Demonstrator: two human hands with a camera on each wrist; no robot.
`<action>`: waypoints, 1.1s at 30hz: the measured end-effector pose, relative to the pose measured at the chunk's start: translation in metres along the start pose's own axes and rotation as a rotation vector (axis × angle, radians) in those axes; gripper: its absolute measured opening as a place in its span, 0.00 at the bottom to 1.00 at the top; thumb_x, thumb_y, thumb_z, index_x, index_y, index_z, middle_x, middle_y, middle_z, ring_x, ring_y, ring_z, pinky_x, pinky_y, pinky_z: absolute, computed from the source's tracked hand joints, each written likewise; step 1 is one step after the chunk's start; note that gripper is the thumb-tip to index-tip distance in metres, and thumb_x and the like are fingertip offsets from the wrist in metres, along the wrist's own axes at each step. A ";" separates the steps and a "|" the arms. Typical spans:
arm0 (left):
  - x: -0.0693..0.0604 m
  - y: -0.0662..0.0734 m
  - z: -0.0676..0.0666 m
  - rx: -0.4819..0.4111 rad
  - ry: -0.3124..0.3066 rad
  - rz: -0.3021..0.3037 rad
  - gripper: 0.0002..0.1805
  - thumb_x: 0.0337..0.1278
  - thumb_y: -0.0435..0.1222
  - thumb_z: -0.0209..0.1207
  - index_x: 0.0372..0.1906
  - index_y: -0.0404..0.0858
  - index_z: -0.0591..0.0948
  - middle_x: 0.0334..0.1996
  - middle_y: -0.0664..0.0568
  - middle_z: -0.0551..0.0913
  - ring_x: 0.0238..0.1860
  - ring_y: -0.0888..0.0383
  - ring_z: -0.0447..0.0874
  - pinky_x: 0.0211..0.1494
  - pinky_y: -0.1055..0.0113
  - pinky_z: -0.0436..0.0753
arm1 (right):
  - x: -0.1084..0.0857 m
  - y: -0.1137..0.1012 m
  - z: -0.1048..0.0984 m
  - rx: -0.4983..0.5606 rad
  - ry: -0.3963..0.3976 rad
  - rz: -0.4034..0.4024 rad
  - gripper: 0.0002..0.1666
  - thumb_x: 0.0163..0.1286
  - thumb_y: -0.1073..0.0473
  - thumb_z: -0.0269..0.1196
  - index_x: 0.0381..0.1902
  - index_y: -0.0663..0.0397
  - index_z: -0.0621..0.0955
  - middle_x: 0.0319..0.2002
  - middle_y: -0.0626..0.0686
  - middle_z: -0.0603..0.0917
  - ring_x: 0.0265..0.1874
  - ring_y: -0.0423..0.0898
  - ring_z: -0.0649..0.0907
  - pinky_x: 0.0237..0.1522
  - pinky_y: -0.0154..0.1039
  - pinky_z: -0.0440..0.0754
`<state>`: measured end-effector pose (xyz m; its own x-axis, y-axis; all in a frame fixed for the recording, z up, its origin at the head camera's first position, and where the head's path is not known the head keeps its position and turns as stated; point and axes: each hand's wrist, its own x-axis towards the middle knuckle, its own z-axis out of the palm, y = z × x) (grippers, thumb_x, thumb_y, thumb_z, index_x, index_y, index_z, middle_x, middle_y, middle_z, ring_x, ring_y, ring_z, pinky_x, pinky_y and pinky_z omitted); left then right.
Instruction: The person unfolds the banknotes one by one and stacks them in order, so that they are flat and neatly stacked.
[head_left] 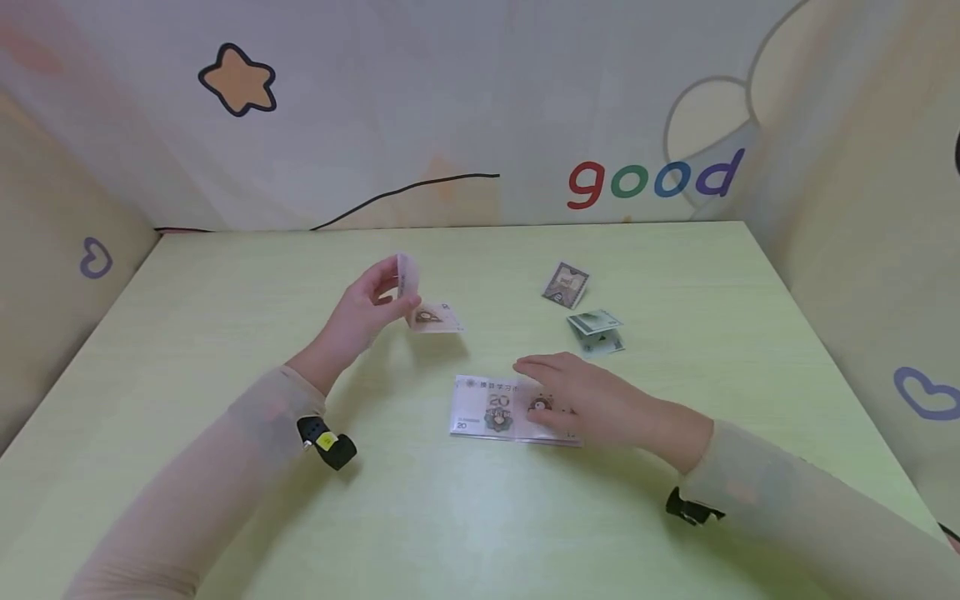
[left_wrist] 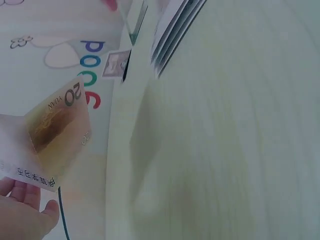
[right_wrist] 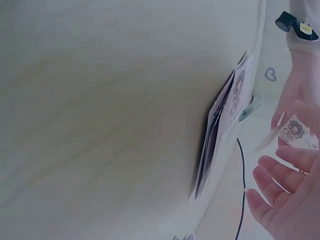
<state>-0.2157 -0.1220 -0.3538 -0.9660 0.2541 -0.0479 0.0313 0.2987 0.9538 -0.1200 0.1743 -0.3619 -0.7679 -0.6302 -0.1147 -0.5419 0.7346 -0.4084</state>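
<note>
My left hand pinches a folded 20 yuan practice banknote between thumb and fingers, above the table left of centre. In the left wrist view this banknote hangs half unfolded along its crease. My right hand is over the right part of a stack of 20 banknotes, hiding some of it. Its fingers look loosely extended in the right wrist view, where the hand appears apart from the stack and holds nothing. From the side, the stack's layered edges are slightly spread.
Behind the stack, to the right, lie a folded green banknote and a folded brownish banknote. The pale green table meets a printed backdrop at its far edge. Each wrist carries a small black camera.
</note>
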 end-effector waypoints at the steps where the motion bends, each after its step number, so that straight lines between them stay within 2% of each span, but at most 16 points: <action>1: -0.003 0.001 0.004 0.004 -0.015 0.006 0.38 0.58 0.38 0.61 0.71 0.42 0.57 0.65 0.47 0.64 0.66 0.51 0.60 0.66 0.57 0.63 | 0.001 0.000 -0.001 0.026 0.004 0.018 0.35 0.67 0.49 0.58 0.68 0.56 0.64 0.67 0.53 0.65 0.65 0.51 0.63 0.63 0.49 0.63; 7: -0.013 0.005 0.026 -0.016 -0.082 0.043 0.37 0.57 0.35 0.62 0.70 0.40 0.59 0.64 0.48 0.66 0.65 0.53 0.61 0.67 0.58 0.60 | 0.006 0.003 -0.004 0.138 0.027 0.078 0.36 0.67 0.48 0.59 0.68 0.55 0.64 0.66 0.54 0.66 0.66 0.52 0.63 0.63 0.51 0.62; 10: -0.014 0.005 0.033 -0.032 -0.106 0.032 0.38 0.56 0.34 0.63 0.70 0.41 0.60 0.63 0.49 0.67 0.64 0.54 0.62 0.67 0.59 0.61 | 0.006 0.005 -0.004 0.159 0.029 0.086 0.36 0.67 0.47 0.58 0.68 0.55 0.63 0.66 0.55 0.66 0.66 0.52 0.63 0.63 0.51 0.62; 17: -0.016 0.001 0.044 -0.034 -0.151 0.039 0.38 0.55 0.34 0.63 0.70 0.41 0.59 0.63 0.49 0.67 0.63 0.54 0.63 0.66 0.59 0.62 | 0.007 0.009 -0.003 0.200 0.051 0.072 0.36 0.67 0.46 0.58 0.68 0.55 0.63 0.66 0.55 0.65 0.66 0.53 0.63 0.63 0.52 0.61; 28: -0.024 0.005 0.058 -0.075 -0.232 0.080 0.37 0.56 0.32 0.62 0.70 0.39 0.59 0.62 0.47 0.68 0.63 0.52 0.64 0.65 0.58 0.63 | 0.010 0.010 -0.003 0.235 0.063 0.029 0.39 0.66 0.46 0.60 0.68 0.57 0.63 0.66 0.57 0.65 0.66 0.55 0.63 0.63 0.54 0.62; 33: -0.028 0.009 0.066 -0.110 -0.276 0.113 0.37 0.56 0.30 0.61 0.69 0.37 0.59 0.60 0.46 0.68 0.62 0.52 0.65 0.65 0.58 0.64 | 0.011 0.008 -0.003 0.257 0.049 0.050 0.44 0.62 0.41 0.62 0.69 0.55 0.62 0.67 0.55 0.64 0.66 0.54 0.61 0.63 0.55 0.61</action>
<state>-0.1716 -0.0662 -0.3634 -0.8514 0.5246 -0.0042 0.0919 0.1570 0.9833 -0.1339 0.1744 -0.3636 -0.8103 -0.5776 -0.0990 -0.4034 0.6723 -0.6207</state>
